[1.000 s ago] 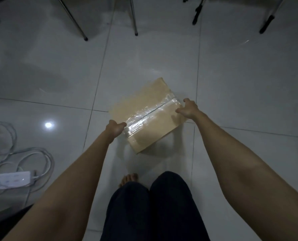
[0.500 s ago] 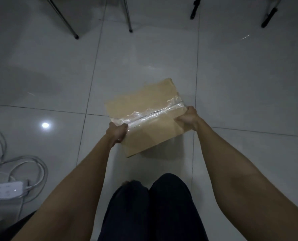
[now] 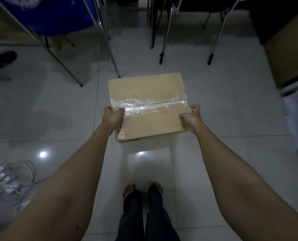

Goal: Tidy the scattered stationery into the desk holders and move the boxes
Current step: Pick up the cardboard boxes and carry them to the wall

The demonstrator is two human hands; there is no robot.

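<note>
While I observe from above, left hand [image 3: 112,117] and right hand [image 3: 192,119] have fingers clamped on opposite ends of the taped cardboard box [image 3: 149,106], clear of the tiled floor [image 3: 223,105].

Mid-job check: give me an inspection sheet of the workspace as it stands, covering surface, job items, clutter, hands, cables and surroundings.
Surface: glossy white tiled floor, with light glare spots.
Job's things: one taped cardboard box, sealed, held level above the floor; no stationery or desk holders seen.
Clutter: white sheets at the right edge; dark shoe at far left.
Hands: left hand has a grip on the box's left side, right hand on its right side.
Cables: white cable coil on the floor at lower left.
Surroundings: metal chair legs ahead, blue chair upper left, large carton at right.
</note>
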